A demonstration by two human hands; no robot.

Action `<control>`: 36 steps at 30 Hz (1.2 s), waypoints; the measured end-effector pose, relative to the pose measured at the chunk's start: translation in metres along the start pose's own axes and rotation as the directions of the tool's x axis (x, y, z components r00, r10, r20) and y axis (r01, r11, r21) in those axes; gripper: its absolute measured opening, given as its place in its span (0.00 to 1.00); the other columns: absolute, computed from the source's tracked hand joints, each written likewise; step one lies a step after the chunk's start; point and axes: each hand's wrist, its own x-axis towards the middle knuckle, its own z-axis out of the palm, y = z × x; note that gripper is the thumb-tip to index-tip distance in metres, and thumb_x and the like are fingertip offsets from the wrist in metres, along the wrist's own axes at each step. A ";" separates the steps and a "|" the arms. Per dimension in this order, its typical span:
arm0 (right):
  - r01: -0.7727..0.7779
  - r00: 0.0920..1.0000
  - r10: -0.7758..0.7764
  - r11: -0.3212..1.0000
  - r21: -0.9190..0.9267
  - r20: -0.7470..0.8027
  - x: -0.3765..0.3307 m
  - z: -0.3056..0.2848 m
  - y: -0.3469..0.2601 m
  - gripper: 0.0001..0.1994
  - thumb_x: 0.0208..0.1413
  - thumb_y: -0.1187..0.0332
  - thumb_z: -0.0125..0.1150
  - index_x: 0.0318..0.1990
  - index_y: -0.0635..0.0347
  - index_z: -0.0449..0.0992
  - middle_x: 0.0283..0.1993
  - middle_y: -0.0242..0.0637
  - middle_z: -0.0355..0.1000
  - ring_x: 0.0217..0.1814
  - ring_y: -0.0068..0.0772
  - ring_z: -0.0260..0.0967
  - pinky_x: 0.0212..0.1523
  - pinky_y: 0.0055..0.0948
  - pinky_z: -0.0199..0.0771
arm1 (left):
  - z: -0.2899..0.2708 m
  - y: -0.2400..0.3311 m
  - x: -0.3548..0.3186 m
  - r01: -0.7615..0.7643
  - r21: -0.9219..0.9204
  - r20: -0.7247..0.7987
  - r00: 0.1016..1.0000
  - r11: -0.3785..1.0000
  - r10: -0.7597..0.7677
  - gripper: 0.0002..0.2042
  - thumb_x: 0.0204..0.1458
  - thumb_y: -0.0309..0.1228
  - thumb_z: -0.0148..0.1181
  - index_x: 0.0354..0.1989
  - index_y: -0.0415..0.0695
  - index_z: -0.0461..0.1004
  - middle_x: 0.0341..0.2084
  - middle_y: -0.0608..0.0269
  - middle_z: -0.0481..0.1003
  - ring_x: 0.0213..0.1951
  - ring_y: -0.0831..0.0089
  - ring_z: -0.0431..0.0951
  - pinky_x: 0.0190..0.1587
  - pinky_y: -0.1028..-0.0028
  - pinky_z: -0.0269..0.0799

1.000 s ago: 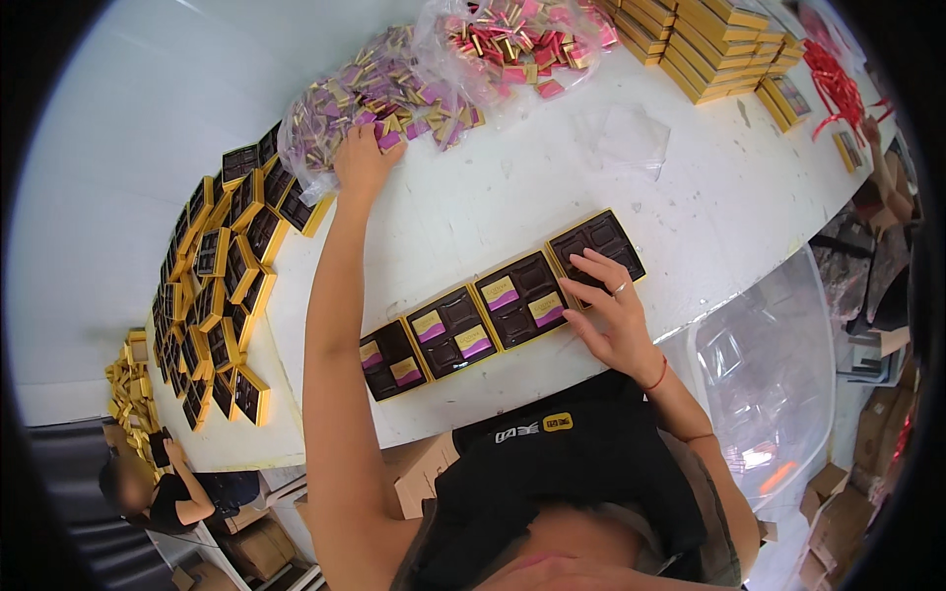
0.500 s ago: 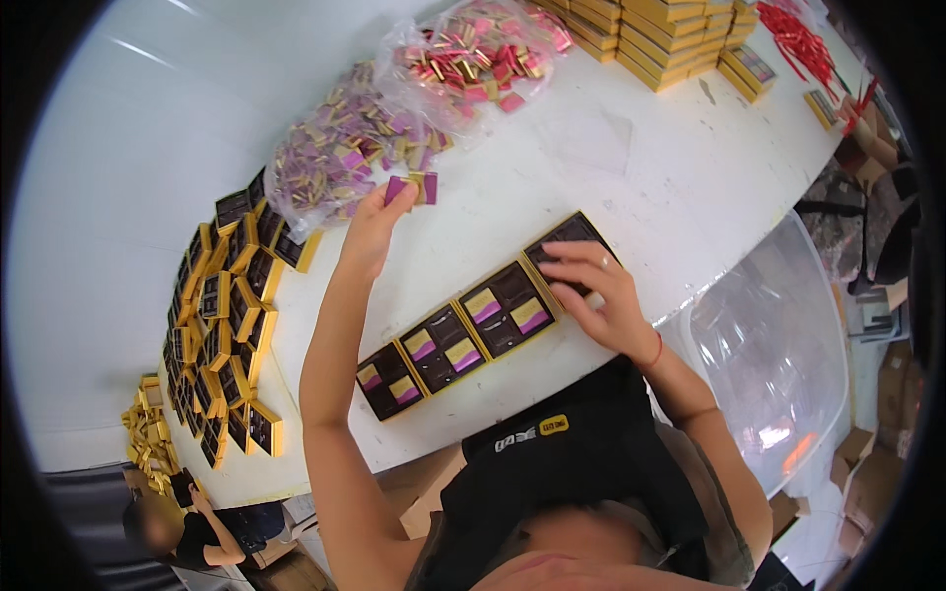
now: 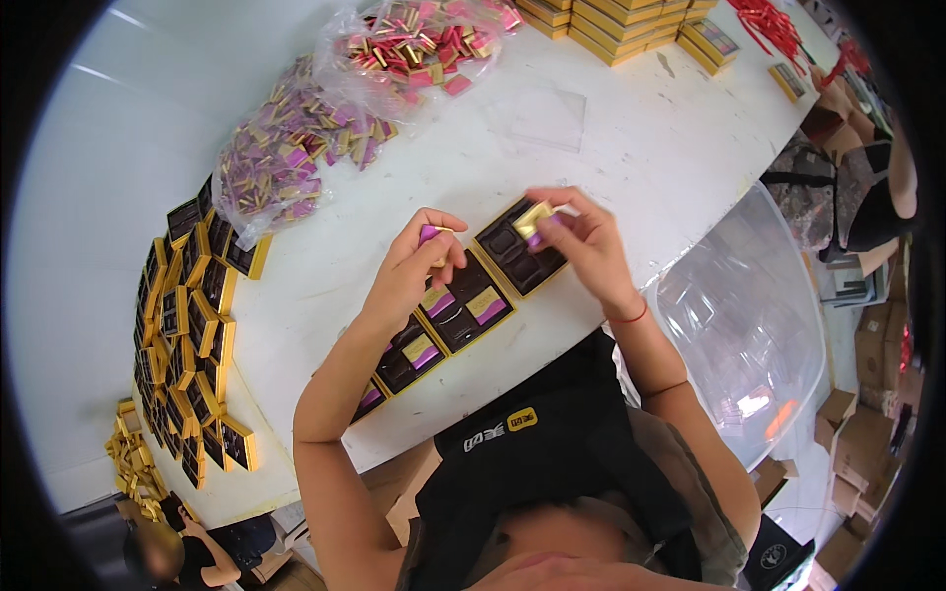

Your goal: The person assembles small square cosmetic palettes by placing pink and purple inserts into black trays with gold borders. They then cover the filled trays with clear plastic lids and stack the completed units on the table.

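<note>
A purple-and-gold wrapped chocolate (image 3: 537, 225) is pinched in my right hand (image 3: 589, 244), above the dark tray of the far-right gold-edged box (image 3: 501, 243). My left hand (image 3: 406, 264) has its fingers curled round another small wrapped chocolate (image 3: 431, 234), partly hidden, just left of that box. Below my left hand the row continues with a box (image 3: 456, 325) bearing two purple-and-gold squares, then another box (image 3: 396, 366). A further box at the row's left end is mostly covered by my left forearm.
Clear bags of purple-and-gold pieces (image 3: 286, 148) and red-and-gold pieces (image 3: 424, 49) lie at the back. Filled-tray boxes (image 3: 187, 345) pile up on the left. Stacked gold boxes (image 3: 621, 30) stand far right, by red ribbons (image 3: 764, 25). A clear plastic bin (image 3: 739, 325) sits right. Other people are at both sides.
My left hand has come from the purple bag to the box row with a wrapped chocolate. My right hand now holds one above the right-end box. The view has shifted slightly.
</note>
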 end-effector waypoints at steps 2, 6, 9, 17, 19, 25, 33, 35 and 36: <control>0.073 0.994 -0.076 0.996 -0.042 -0.075 0.000 -0.019 -0.005 0.16 0.60 0.78 0.57 0.56 0.65 0.72 0.44 0.31 0.74 0.42 0.21 0.73 0.44 0.22 0.76 | -0.003 0.000 0.003 0.054 -0.158 0.112 0.993 0.986 -0.036 0.12 0.65 0.36 0.45 0.42 0.41 0.71 0.22 0.69 0.67 0.21 0.82 0.61 0.26 0.80 0.57; 0.154 0.988 -0.139 0.910 -0.385 0.068 -0.005 -0.049 -0.001 0.13 0.56 0.78 0.61 0.50 0.63 0.76 0.42 0.32 0.75 0.42 0.22 0.72 0.49 0.27 0.72 | -0.002 -0.008 0.017 0.116 -0.121 0.147 0.984 0.986 -0.098 0.12 0.65 0.37 0.47 0.40 0.41 0.71 0.19 0.73 0.64 0.20 0.84 0.60 0.26 0.81 0.57; 0.152 0.988 -0.134 0.862 -0.484 0.073 -0.005 -0.051 0.004 0.11 0.53 0.77 0.64 0.44 0.60 0.79 0.41 0.33 0.75 0.44 0.24 0.71 0.52 0.29 0.69 | 0.020 -0.015 0.018 -0.031 -0.070 0.062 0.997 0.997 0.035 0.07 0.63 0.33 0.53 0.39 0.42 0.71 0.22 0.72 0.69 0.25 0.84 0.66 0.29 0.81 0.62; 0.406 0.912 -0.289 0.554 -0.726 0.290 -0.002 -0.046 0.000 0.09 0.47 0.75 0.68 0.38 0.57 0.81 0.46 0.38 0.73 0.49 0.38 0.68 0.50 0.34 0.70 | 0.023 -0.025 0.029 -0.076 0.007 0.011 0.997 0.997 0.076 0.04 0.56 0.25 0.63 0.36 0.41 0.73 0.32 0.65 0.79 0.33 0.82 0.75 0.38 0.80 0.69; 0.450 0.891 -0.312 0.498 -0.741 0.331 -0.001 -0.045 -0.004 0.08 0.46 0.75 0.69 0.36 0.57 0.81 0.47 0.38 0.72 0.50 0.40 0.68 0.50 0.35 0.70 | 0.021 -0.029 0.034 -0.088 -0.002 0.035 0.995 0.996 0.088 0.04 0.56 0.25 0.63 0.35 0.41 0.74 0.31 0.64 0.79 0.33 0.82 0.75 0.38 0.81 0.69; 0.474 0.881 -0.266 0.505 -0.722 0.392 0.005 -0.045 -0.004 0.06 0.45 0.75 0.69 0.33 0.58 0.80 0.47 0.37 0.73 0.50 0.39 0.69 0.50 0.35 0.69 | 0.025 -0.036 0.051 -0.089 0.224 0.099 0.993 0.971 0.068 0.08 0.51 0.26 0.68 0.36 0.41 0.75 0.29 0.66 0.79 0.30 0.84 0.74 0.33 0.81 0.69; 0.569 0.821 -0.250 0.301 -0.765 0.513 -0.001 -0.046 -0.021 0.12 0.44 0.67 0.72 0.38 0.56 0.82 0.46 0.34 0.75 0.50 0.38 0.71 0.51 0.35 0.70 | 0.037 -0.040 0.033 -0.399 0.698 0.093 0.874 0.594 0.478 0.15 0.45 0.30 0.72 0.41 0.42 0.76 0.48 0.61 0.76 0.41 0.72 0.76 0.39 0.74 0.71; 0.582 0.812 -0.252 0.275 -0.765 0.527 -0.005 -0.048 -0.019 0.15 0.43 0.65 0.73 0.40 0.56 0.81 0.48 0.34 0.75 0.52 0.38 0.71 0.51 0.35 0.71 | 0.035 -0.043 0.021 -0.489 0.761 0.187 0.795 0.427 0.577 0.17 0.46 0.32 0.70 0.45 0.41 0.77 0.52 0.60 0.74 0.47 0.65 0.75 0.45 0.69 0.71; 0.589 0.807 -0.253 0.263 -0.764 0.534 -0.006 -0.049 -0.017 0.17 0.42 0.64 0.74 0.41 0.56 0.81 0.48 0.34 0.75 0.53 0.38 0.71 0.52 0.36 0.71 | 0.033 -0.045 0.015 -0.523 0.785 0.251 0.757 0.330 0.603 0.18 0.47 0.32 0.70 0.47 0.41 0.77 0.53 0.59 0.74 0.50 0.62 0.75 0.48 0.66 0.70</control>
